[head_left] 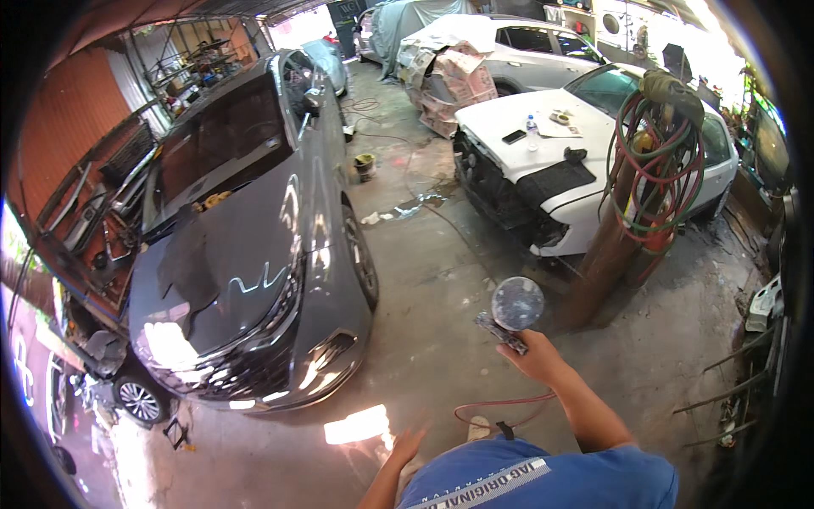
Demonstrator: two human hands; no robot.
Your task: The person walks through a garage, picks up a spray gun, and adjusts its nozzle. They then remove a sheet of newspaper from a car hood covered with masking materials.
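My right hand (541,360) is closed around the handle of a paint spray gun (500,332), held out in front of me over the floor. A round, greyish, stained cup (517,303) sits on top of the gun. Low at the front, my left hand (409,445) hangs beside my body with its fingers stretched and slightly blurred, holding nothing. A red hose (485,405) curves by my foot and passes up behind my right forearm.
A dark grey car (246,246) stands at left. To the right, a white car (517,159) lacks its front bumper. Coiled hoses (653,170) hang on a brown post (598,254). A small bucket (365,165) and another hose (458,227) are on the floor.
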